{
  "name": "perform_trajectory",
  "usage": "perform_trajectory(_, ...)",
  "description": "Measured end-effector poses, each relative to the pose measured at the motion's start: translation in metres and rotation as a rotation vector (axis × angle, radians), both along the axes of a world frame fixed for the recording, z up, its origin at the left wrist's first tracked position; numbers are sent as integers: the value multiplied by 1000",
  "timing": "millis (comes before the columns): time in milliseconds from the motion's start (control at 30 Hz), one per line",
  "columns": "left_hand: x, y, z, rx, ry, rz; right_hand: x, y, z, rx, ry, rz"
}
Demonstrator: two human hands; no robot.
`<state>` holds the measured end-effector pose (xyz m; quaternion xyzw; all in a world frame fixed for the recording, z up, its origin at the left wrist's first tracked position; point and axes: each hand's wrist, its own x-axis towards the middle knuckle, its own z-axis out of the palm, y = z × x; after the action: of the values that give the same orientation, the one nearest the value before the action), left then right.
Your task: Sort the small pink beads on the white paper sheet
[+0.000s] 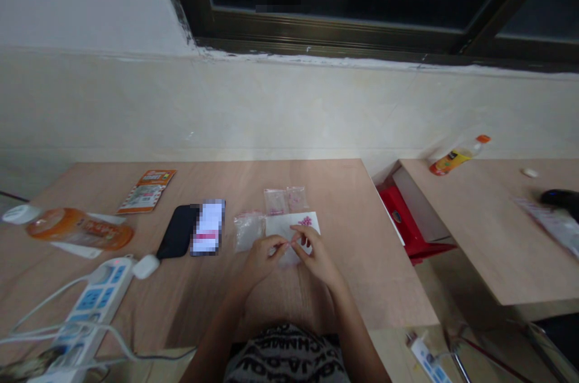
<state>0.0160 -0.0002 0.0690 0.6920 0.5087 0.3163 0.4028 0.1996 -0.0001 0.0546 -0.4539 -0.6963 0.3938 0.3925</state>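
Note:
Low over a white sheet, my left hand and my right hand meet with their fingertips close together. Each hand is closed in a pinch. Something tiny and pinkish seems to be between the fingertips, too small to name. A little cluster of pink bead-like pieces lies on the sheet, just beyond my right hand. Beside my left hand is a clear plastic bag. Two more small clear bags, the left one and the right one, lie behind the sheet.
Left of the hands are a lit phone, a black phone-like slab, an orange packet, an orange drink bottle and a power strip with cables. A gap with a red stool-like object separates the second table.

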Motion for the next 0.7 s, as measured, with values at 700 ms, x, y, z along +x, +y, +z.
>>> perform_trajectory(700,-41,10,-20,84,-34,466,5,80,-57,-273,186,-266)
